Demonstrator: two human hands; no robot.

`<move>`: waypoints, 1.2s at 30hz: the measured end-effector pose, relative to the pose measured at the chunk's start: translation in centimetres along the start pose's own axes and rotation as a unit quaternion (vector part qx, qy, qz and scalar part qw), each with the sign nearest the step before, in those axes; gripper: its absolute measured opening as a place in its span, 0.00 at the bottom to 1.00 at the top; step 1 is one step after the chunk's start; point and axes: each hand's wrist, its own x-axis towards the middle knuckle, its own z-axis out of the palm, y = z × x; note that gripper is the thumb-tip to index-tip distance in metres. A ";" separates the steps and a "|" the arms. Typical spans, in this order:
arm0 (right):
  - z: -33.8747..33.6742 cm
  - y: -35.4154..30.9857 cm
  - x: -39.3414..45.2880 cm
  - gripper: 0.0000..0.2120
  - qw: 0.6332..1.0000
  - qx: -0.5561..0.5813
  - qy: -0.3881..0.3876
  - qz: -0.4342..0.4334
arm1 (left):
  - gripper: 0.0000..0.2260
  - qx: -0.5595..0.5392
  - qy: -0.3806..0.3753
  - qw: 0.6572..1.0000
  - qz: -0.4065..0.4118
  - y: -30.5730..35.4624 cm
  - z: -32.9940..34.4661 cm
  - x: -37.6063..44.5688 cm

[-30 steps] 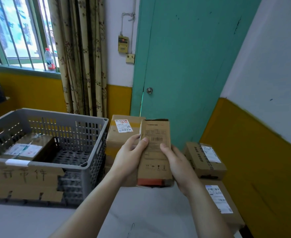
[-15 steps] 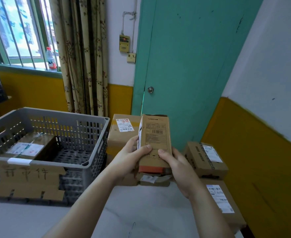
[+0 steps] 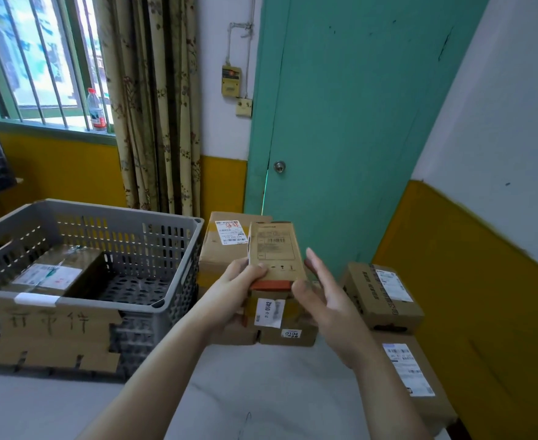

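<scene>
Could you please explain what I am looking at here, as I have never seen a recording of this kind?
There is no machine here. A person wears a wide-angle camera on the head, looking forward and down, so the two bare arms are their own. The left hand grips a narrow brown box, held upright by its lower end. The right hand is open beside it, fingers straight. Around and below them, labelled cardboard parcels lie on a pale table. To the left stands a grey slotted crate with a taped parcel inside.
</scene>
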 end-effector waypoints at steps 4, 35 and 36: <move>-0.2 0.3 -0.2 0.34 0.995 -0.077 0.024 -0.060 | 0.28 0.007 -0.038 0.999 0.010 -0.1 -0.3 -0.2; 0.4 0.1 0.5 0.27 0.989 -0.106 0.069 -0.073 | 0.31 0.221 -0.001 0.965 0.142 -0.4 -0.4 -0.1; 0.4 0.1 0.5 0.26 0.988 -0.110 0.071 -0.077 | 0.31 0.224 -0.004 0.964 0.141 -0.4 -0.4 -0.2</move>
